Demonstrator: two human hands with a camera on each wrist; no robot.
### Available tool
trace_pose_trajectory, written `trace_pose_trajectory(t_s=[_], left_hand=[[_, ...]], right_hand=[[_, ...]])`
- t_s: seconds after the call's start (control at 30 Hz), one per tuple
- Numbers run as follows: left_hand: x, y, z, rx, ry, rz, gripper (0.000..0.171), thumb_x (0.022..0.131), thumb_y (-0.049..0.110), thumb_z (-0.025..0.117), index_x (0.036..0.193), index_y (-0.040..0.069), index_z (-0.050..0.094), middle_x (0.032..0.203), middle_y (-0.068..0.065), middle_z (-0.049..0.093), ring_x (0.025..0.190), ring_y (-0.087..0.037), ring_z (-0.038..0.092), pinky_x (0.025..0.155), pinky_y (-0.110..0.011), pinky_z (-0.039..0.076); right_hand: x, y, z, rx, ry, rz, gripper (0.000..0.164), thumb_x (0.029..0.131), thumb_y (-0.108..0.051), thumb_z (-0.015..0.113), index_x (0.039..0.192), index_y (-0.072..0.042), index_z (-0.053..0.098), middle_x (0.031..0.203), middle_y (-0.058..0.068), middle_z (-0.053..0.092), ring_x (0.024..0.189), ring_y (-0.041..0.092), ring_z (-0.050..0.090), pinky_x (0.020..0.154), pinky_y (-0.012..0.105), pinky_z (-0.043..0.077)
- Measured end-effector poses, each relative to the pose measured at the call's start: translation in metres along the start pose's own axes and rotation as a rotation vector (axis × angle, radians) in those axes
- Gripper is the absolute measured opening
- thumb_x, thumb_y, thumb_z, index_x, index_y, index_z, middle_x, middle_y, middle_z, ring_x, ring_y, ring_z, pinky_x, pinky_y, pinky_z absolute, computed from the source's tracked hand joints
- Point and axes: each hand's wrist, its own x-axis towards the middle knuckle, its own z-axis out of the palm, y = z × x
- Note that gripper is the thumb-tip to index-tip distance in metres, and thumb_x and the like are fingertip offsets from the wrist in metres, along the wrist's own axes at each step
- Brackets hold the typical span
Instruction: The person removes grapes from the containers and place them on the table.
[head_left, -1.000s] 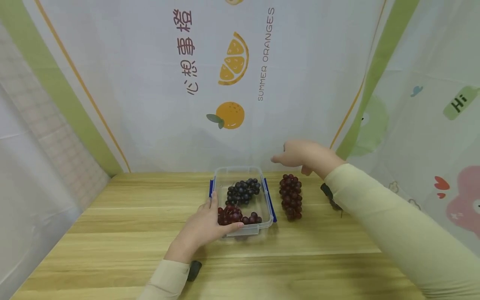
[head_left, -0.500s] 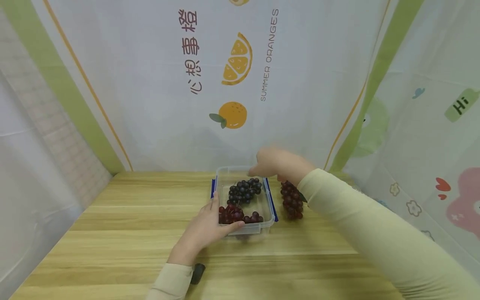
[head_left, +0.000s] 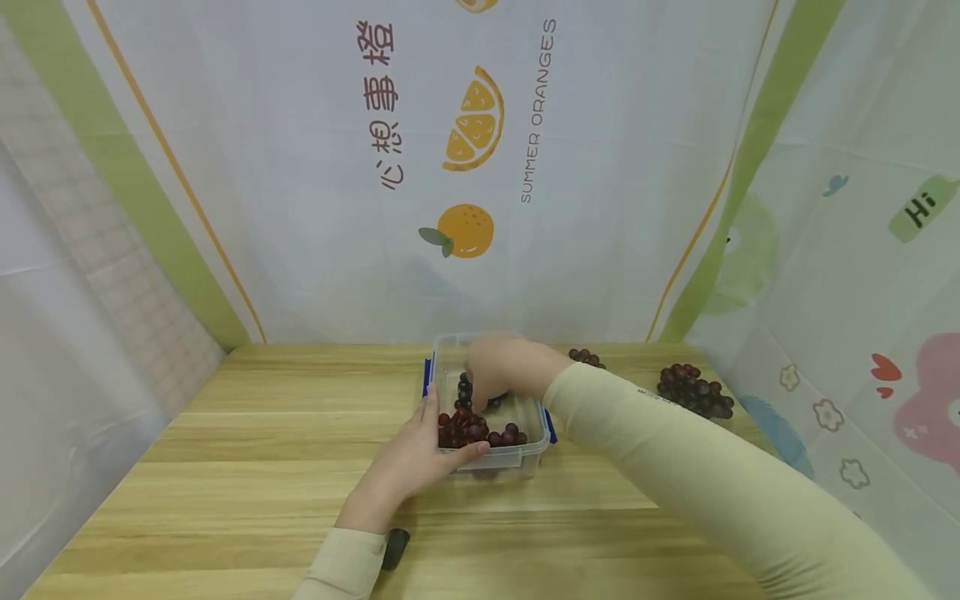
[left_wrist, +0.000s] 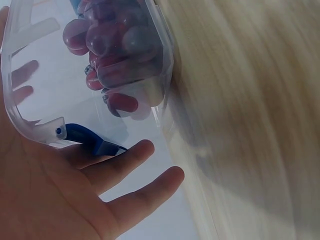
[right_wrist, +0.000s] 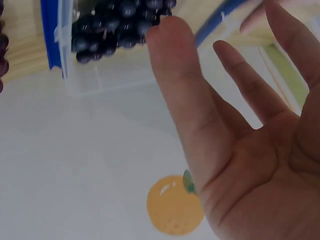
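Observation:
A clear plastic food container [head_left: 534, 447] stands on the wooden table, its top uncovered. Inside lie a bunch of red grapes [head_left: 461, 431] at the near side and a bunch of black grapes [head_left: 464, 390] behind it, partly hidden. My left hand [head_left: 408, 454] rests against the near left corner, thumb along the front rim. In the left wrist view its fingers are spread and straight beside a blue clip [left_wrist: 95, 142]. My right hand [head_left: 513, 367] reaches over the container above the black grapes. The right wrist view shows its fingers apart, with nothing held and the thumb tip near the black grapes [right_wrist: 120, 22].
Right of the container, another red grape bunch [head_left: 587, 358] is mostly hidden by my right sleeve [head_left: 675, 450]. A dark red bunch [head_left: 693, 392] lies farther right, near the table's edge. A printed white cloth [head_left: 337, 275] hangs behind the table [head_left: 247, 467].
My right hand has moved left and down, from above the red bunch on the table to over the black grapes in the container. My left hand keeps its place.

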Motion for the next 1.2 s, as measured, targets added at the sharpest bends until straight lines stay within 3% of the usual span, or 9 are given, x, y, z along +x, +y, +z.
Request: trace_pose_trajectory(t_s=[0.1, 0.23, 0.33, 0.47, 0.7, 0.8, 0.93, 1.2], left_hand=[[0.000, -0.001, 0.000, -0.014, -0.006, -0.001, 0.132, 0.087, 0.086, 0.061, 0.172, 0.011, -0.006, 0.179, -0.021, 0.012, 0.158, -0.047, 0.035, 0.119, -0.064, 0.044], [0.000, -0.003, 0.000, -0.042, -0.010, -0.002, 0.134, 0.085, 0.086, 0.063, 0.172, 0.012, -0.007, 0.179, -0.019, 0.010, 0.159, -0.047, 0.034, 0.119, -0.064, 0.043], [0.000, -0.004, 0.000, -0.066, -0.010, -0.001, 0.136, 0.084, 0.087, 0.064, 0.172, 0.013, -0.008, 0.180, -0.018, 0.008, 0.159, -0.047, 0.034, 0.119, -0.064, 0.044], [0.002, -0.005, 0.000, -0.089, -0.009, 0.005, 0.136, 0.084, 0.086, 0.065, 0.172, 0.013, -0.009, 0.180, -0.017, 0.006, 0.158, -0.047, 0.036, 0.118, -0.063, 0.045], [0.002, -0.005, 0.000, -0.126, -0.010, 0.004, 0.135, 0.084, 0.084, 0.068, 0.172, 0.015, -0.010, 0.180, -0.017, 0.006, 0.159, -0.046, 0.033, 0.121, -0.064, 0.041], [0.002, -0.007, 0.000, -0.135, -0.004, 0.002, 0.137, 0.083, 0.085, 0.068, 0.172, 0.017, -0.011, 0.180, -0.017, 0.007, 0.160, -0.044, 0.032, 0.123, -0.064, 0.040], [0.001, -0.008, 0.000, -0.132, 0.008, 0.011, 0.140, 0.081, 0.086, 0.069, 0.172, 0.016, -0.011, 0.179, -0.018, 0.009, 0.161, -0.043, 0.032, 0.124, -0.061, 0.040], [0.002, -0.006, 0.000, -0.123, 0.003, 0.029, 0.139, 0.083, 0.085, 0.068, 0.171, 0.012, -0.011, 0.178, -0.023, 0.011, 0.158, -0.045, 0.035, 0.122, -0.062, 0.042]], right_hand=[[0.005, -0.008, 0.009, -0.019, -0.035, -0.017, 0.025, 0.091, -0.019, 0.083, 0.073, -0.015, 0.067, 0.066, -0.006, 0.052, 0.060, 0.011, 0.044, 0.059, 0.027, 0.040], [0.010, -0.017, 0.019, 0.010, -0.071, -0.020, 0.016, 0.093, -0.012, 0.080, 0.080, -0.013, 0.071, 0.068, -0.005, 0.054, 0.059, 0.011, 0.044, 0.057, 0.027, 0.040], [0.012, -0.021, 0.026, 0.031, -0.063, -0.022, 0.007, 0.092, -0.012, 0.082, 0.095, -0.012, 0.076, 0.085, -0.003, 0.067, 0.068, 0.012, 0.053, 0.063, 0.028, 0.049], [0.015, -0.024, 0.033, 0.044, -0.055, -0.023, 0.021, 0.090, -0.018, 0.087, 0.108, -0.010, 0.079, 0.107, 0.000, 0.076, 0.082, 0.013, 0.063, 0.077, 0.032, 0.059], [0.020, -0.023, 0.043, 0.023, -0.087, -0.013, 0.010, 0.091, -0.020, 0.084, 0.091, -0.015, 0.076, 0.083, -0.003, 0.068, 0.071, 0.012, 0.053, 0.068, 0.030, 0.049], [0.022, -0.023, 0.049, 0.017, -0.088, -0.020, 0.009, 0.093, -0.017, 0.080, 0.099, -0.015, 0.074, 0.083, -0.003, 0.067, 0.070, 0.013, 0.053, 0.067, 0.030, 0.048], [0.027, -0.023, 0.058, 0.019, -0.078, -0.036, 0.019, 0.093, -0.013, 0.079, 0.111, -0.015, 0.074, 0.091, -0.001, 0.070, 0.073, 0.014, 0.057, 0.070, 0.032, 0.051], [0.038, -0.020, 0.069, 0.020, -0.092, -0.058, 0.018, 0.093, -0.009, 0.078, 0.111, -0.014, 0.079, 0.087, 0.000, 0.071, 0.067, 0.014, 0.054, 0.065, 0.030, 0.049]])
